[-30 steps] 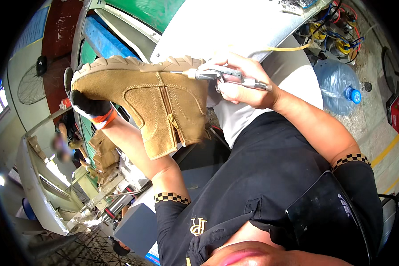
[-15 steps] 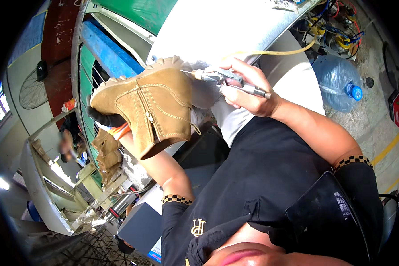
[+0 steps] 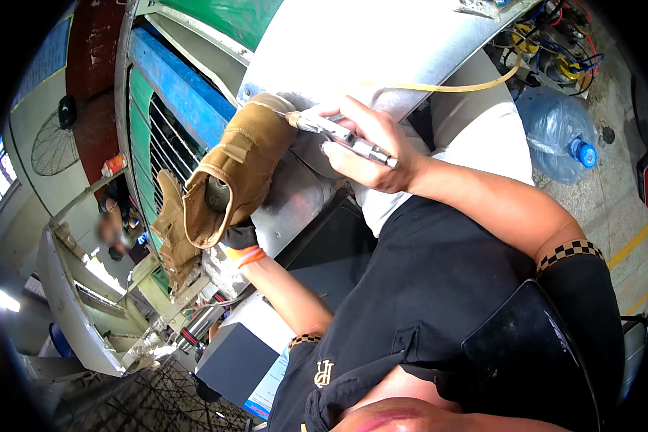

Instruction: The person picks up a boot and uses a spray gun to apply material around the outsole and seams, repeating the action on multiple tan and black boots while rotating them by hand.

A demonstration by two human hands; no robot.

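Observation:
A tan suede boot [image 3: 246,155] is tilted, its toe at the white work surface and its open collar facing near left. My left hand [image 3: 240,237], in a dark glove with an orange band at the wrist, is behind and below the boot. It supports the boot, its fingers mostly hidden. My right hand [image 3: 374,144] is closed round a silver spray gun [image 3: 344,137], a slim tool with a lever and a brownish nozzle. The nozzle points left at the boot's toe end, very near or touching it; I cannot tell which.
The white work surface [image 3: 338,50] is at the far side, with a yellow hose [image 3: 461,88] across its edge. More tan boots [image 3: 171,237] are stacked at left beside a blue beam [image 3: 173,83]. A large clear bottle [image 3: 554,133] lies on the floor at right; a person [image 3: 111,227] is far left.
The boot has turned from its side, sole up, to showing its upper and opening. My left hand has shifted right and nearer; my right hand with the spray gun has moved left.

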